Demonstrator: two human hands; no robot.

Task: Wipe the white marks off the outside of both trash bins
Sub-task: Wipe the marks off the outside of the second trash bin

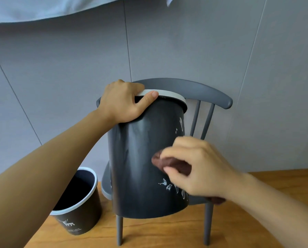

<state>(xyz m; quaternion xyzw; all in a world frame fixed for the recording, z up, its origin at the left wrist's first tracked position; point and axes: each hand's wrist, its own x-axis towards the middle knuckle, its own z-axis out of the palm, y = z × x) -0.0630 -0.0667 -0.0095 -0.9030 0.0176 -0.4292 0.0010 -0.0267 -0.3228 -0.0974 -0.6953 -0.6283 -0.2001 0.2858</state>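
Under your left hand (125, 102) stands bin 1 (146, 158), resting on the chair (185, 88) seat; the fingers hook over its white rim (172, 96) and the thumb clamps the outer wall, so the grip is firm. Your right hand (198, 169) presses a folded brown cloth (169, 162), clenched between fingertips and thumb, against the dark wall. White marks (172, 187) lie just below this hand, and 2 or 3 more (181, 125) just above it, near the rim. Bin 2 (78, 203) sits on the wooden floor (158, 233) below your left forearm, well apart from the cloth; it carries a white deer print, probably a logo, not a mark. To do the stroke well, hold the rim steady against the push, sweep downward over the lower marks with flat, even pressure, then rotate the bin toward the cloth rather than reaching round it.
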